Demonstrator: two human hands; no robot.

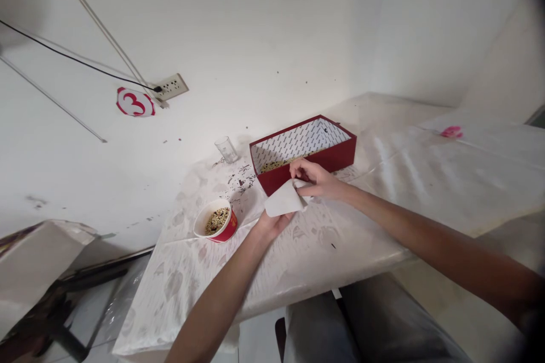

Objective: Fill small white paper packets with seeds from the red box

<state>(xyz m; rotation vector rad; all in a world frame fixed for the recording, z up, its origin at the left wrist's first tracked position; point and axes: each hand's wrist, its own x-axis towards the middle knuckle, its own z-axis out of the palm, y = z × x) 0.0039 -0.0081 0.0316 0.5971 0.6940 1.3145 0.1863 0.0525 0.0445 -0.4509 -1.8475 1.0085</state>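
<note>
A folded piece of white paper (283, 199), perhaps a small pouch, is held up over the front of the table. My left hand (276, 224) supports it from below, its fingers mostly hidden behind the sheet. At the paper's upper right edge, my right hand (317, 179) has its fingers bent and closed on it; whether anything small is also pinched there cannot be made out. Just behind the hands stands a dark red open box (307, 165) with pale and dark grains on its bottom. Left of them is a red and white paper bowl (229, 228) holding similar mixed grains.
A clear glass (227, 150) stands near the wall, with dark bits (243, 181) scattered beside it. Patterned plastic covers the table (187, 278). A power outlet (172, 87) with a black cable is on the wall. A pink item (452, 132) lies at the right.
</note>
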